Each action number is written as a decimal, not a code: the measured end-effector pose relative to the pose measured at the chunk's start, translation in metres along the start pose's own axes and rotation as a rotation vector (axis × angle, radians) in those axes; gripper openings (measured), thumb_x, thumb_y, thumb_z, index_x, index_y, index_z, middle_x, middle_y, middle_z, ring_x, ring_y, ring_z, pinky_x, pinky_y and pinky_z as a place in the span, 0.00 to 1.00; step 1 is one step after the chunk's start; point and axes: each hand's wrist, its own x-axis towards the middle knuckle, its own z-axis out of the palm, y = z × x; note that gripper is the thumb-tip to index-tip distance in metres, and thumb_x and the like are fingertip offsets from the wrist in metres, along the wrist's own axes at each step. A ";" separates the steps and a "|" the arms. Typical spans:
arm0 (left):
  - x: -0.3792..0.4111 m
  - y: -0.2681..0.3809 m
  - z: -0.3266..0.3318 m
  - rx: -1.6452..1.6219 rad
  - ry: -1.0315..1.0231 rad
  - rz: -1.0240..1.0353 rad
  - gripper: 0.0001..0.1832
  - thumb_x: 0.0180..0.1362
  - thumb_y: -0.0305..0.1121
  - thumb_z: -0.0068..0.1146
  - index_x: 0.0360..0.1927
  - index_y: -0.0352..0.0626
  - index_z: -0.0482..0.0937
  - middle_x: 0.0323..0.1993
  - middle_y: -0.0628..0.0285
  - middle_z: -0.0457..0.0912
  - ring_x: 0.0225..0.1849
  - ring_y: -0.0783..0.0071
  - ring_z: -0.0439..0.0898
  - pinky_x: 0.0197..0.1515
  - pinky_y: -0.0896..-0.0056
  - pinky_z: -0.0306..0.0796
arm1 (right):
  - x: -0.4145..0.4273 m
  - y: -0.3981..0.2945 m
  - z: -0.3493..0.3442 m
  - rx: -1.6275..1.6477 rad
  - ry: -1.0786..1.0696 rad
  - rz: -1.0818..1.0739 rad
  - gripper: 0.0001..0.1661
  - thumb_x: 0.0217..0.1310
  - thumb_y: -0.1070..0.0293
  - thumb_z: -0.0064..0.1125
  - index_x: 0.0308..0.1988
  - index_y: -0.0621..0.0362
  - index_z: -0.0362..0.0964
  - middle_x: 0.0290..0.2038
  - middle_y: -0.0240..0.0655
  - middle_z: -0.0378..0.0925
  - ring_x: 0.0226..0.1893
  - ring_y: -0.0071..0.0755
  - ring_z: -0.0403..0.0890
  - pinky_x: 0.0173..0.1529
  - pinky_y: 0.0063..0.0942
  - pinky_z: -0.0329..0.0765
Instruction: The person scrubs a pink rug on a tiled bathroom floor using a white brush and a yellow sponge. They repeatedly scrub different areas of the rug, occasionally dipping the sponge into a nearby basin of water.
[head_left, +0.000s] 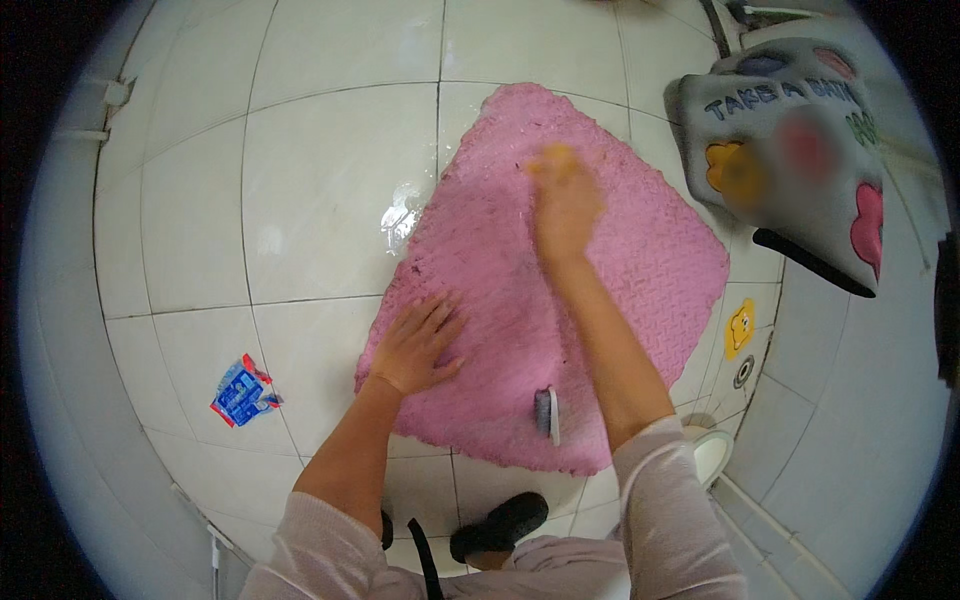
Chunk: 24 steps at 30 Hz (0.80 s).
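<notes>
A pink textured mat (480, 247) lies spread on the floor before me, its surface looking damp. My left hand (422, 341) rests flat on its left side, palm down, fingers a little apart and holding nothing. Farther up the mat, my right hand (570, 214) is blurred and grips a yellow object (556, 156), pressed against the pile. Blur and the fingers hide what exactly that object is. Close to the mat's near edge lies a small scrub brush (547, 415) with grey bristles and a white back, on its side and touched by neither hand.
White tiles (337, 187) surround the mat, with a wet patch (401, 214) along its left edge. A torn blue packet (244, 391) lies at left. On the right are a grey cartoon bath mat (795, 150) bearing writing, a yellow sticker (739, 328) and a floor drain (743, 372).
</notes>
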 end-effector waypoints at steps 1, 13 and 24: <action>0.003 0.001 0.001 0.015 0.001 0.012 0.35 0.47 0.49 0.62 0.61 0.50 0.70 0.67 0.57 0.62 0.68 0.56 0.59 0.70 0.51 0.52 | 0.000 -0.023 0.010 -0.061 0.106 -0.192 0.17 0.65 0.57 0.46 0.47 0.54 0.70 0.44 0.42 0.77 0.42 0.50 0.77 0.45 0.47 0.71; 0.005 0.011 -0.014 0.033 -0.240 -0.117 0.34 0.53 0.52 0.56 0.62 0.50 0.69 0.70 0.60 0.57 0.71 0.61 0.54 0.72 0.56 0.47 | -0.002 0.100 -0.057 -0.284 0.429 0.087 0.17 0.65 0.58 0.44 0.42 0.58 0.73 0.35 0.46 0.77 0.37 0.51 0.76 0.43 0.46 0.70; 0.005 0.009 -0.010 0.123 -0.144 -0.066 0.43 0.44 0.52 0.64 0.64 0.45 0.65 0.70 0.55 0.57 0.70 0.51 0.55 0.69 0.49 0.50 | -0.095 0.078 -0.089 0.103 -0.372 0.165 0.21 0.59 0.64 0.52 0.53 0.54 0.72 0.49 0.47 0.73 0.48 0.54 0.72 0.51 0.46 0.67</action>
